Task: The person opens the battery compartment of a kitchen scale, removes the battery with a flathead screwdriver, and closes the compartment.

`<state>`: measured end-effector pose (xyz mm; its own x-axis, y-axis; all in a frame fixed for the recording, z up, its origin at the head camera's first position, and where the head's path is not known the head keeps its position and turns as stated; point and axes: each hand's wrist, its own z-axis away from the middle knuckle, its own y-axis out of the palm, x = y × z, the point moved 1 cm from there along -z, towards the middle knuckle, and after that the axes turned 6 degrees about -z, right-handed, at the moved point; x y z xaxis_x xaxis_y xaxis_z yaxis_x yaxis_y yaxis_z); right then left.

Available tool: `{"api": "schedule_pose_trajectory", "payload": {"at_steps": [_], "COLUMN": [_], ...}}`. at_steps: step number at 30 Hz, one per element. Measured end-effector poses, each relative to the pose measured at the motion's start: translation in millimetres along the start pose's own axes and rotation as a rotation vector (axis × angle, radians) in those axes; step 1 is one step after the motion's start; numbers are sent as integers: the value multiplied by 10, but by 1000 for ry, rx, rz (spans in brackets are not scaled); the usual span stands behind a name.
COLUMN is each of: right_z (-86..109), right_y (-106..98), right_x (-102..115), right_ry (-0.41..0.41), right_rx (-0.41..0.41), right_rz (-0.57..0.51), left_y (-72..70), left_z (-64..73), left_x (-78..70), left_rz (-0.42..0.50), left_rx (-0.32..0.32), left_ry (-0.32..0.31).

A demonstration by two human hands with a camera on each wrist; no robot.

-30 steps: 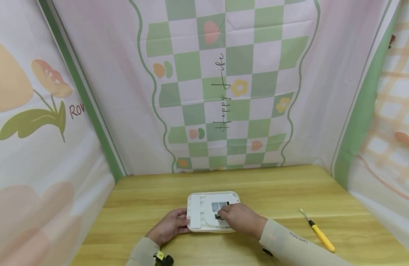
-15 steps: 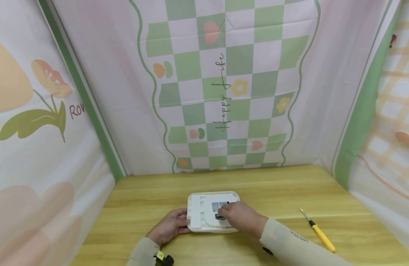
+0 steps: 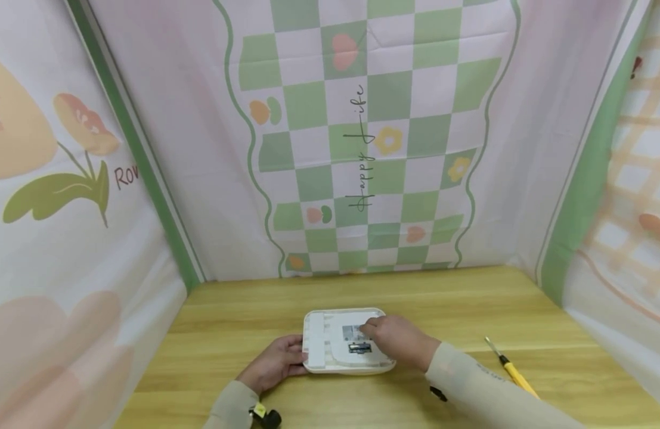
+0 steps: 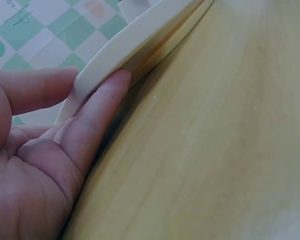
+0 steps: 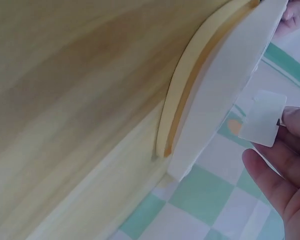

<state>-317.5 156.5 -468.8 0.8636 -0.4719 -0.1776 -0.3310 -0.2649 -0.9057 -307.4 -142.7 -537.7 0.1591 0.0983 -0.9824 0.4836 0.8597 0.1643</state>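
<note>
Card (image 5: 262, 118), thin, rectangular; casing (image 3: 338, 347) smooth, round-cornered.

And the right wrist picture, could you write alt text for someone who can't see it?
A right hand pinches a small, flat white piece beside a white device on a wood-grain table, with a green-and-white checked backdrop behind.

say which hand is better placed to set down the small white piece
Probably the right hand: it pinches the small white piece, while the left hand holds the white device by its edge.
</note>
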Motion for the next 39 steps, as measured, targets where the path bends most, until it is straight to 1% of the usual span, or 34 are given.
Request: {"api": "schedule_pose_trajectory", "payload": {"at_steps": [3, 8, 13, 16, 20, 23, 27, 32, 39], "right_z": [26, 41, 44, 63, 94, 118, 154, 195, 259], "right_y": [-19, -71, -111, -113, -115, -132, -151, -163, -139], "right_x": [-37, -96, -173, -230, -315, -373, -449, -554, -707], "right_ry": [12, 28, 47, 69, 90, 103, 138, 196, 280], "right_rx": [4, 34, 41, 35, 7, 11, 39, 38, 40], "right_rz": [4, 12, -29, -79, -198, -259, -271, -273, -273], "left_y": [6, 14, 1, -4, -4, 3, 9, 4, 0], "left_z": [5, 13, -13, -23, -19, -10, -1, 5, 14], "left_x": [-2, -23, -18, -7, -2, -5, -6, -10, -26], "left_rz": [-4, -1, 2, 0, 0, 3, 4, 2, -9], "left_rx": [7, 5, -2, -9, -15, -17, -19, -12, -2], "left_ry": [-3, -10, -5, -1, -8, -15, -14, -6, -21]}}
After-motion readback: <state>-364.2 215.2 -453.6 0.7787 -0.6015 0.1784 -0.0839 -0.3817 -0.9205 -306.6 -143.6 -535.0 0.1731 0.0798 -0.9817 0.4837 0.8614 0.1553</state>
